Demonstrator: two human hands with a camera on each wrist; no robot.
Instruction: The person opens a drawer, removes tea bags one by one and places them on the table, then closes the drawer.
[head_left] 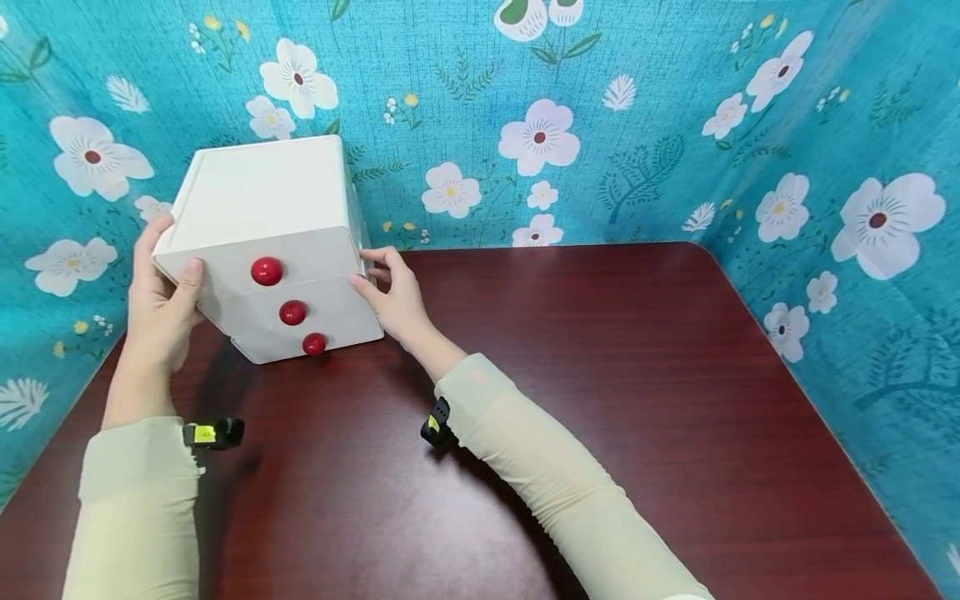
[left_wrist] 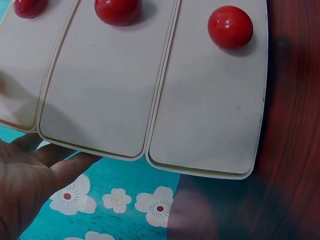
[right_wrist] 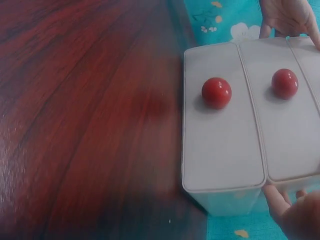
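A white drawer box [head_left: 262, 187] with three stacked drawers stands near the back left of the table, each drawer front bearing a round red knob [head_left: 267, 271]. My left hand [head_left: 159, 308] grips its left side, thumb on the top drawer's front and fingers along the side wall. On the opposite side, my right hand [head_left: 393, 300] holds the right front edge, thumb near the seam below the top drawer. In the left wrist view, the left fingers [left_wrist: 70, 167] reach behind the edge of the drawer fronts. The right thumb [right_wrist: 275, 200] shows at the middle drawer's edge in the right wrist view.
The dark red-brown wooden table [head_left: 600, 400] extends to the right and front of the box. A blue flowered cloth [head_left: 637, 108] hangs behind the table and along its sides. Black straps with a yellow-marked device [head_left: 213, 434] sit at both wrists.
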